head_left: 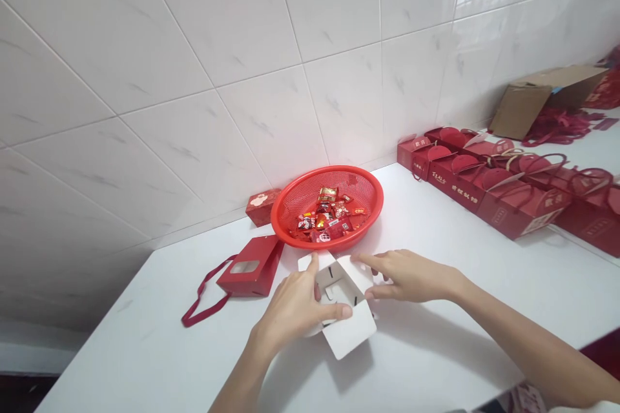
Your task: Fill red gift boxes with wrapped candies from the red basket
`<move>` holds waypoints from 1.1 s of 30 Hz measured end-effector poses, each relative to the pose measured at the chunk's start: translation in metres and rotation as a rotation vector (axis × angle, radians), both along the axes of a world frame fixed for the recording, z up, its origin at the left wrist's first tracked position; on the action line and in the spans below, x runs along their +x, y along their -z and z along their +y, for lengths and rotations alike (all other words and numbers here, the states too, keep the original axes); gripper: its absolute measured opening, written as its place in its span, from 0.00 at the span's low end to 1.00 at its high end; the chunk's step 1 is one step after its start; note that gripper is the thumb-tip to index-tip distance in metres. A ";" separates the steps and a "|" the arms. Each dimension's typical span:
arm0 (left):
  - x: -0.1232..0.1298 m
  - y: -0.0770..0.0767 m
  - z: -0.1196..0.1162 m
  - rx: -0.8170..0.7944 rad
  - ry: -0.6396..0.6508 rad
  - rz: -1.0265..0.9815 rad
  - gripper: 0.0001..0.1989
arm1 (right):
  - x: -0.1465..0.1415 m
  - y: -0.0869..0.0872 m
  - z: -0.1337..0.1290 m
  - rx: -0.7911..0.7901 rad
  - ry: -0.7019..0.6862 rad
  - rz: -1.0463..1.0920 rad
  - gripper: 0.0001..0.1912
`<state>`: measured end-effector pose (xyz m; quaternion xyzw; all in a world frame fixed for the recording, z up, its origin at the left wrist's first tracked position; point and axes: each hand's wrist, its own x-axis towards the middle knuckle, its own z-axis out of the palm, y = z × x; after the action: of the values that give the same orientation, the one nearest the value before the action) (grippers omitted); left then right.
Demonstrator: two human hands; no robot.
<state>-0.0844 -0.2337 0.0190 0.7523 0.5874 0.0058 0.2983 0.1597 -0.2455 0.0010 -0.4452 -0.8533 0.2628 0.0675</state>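
A small open gift box [349,334] with white inner sides stands on the table just in front of the red basket. Its flaps are folded outward, and dark slits show in its walls. My left hand [293,303] grips the left side, thumb across the near wall and index finger at the far flap. From the other side, my right hand [411,276] holds the right flap between its thumb and fingers. Wrapped candies [334,219] lie in the red plastic basket [376,206]. The box's outer faces are mostly hidden.
A red windowed box [254,271] with a ribbon handle [198,310] lies left. Behind it, against the tiled wall, sits a small red box [261,205]. Rows of red handled boxes [455,187] line the right. Further back is a cardboard carton [520,110] beside red ribbons [557,126].
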 end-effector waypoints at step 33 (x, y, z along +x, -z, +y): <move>0.039 0.042 -0.024 0.413 0.030 -0.089 0.15 | 0.047 0.063 -0.066 0.153 0.557 0.297 0.19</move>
<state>-0.0459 -0.2579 -0.0225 0.8051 0.5487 0.1547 0.1636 0.2063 -0.3120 -0.0624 -0.6118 -0.6968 0.2316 0.2940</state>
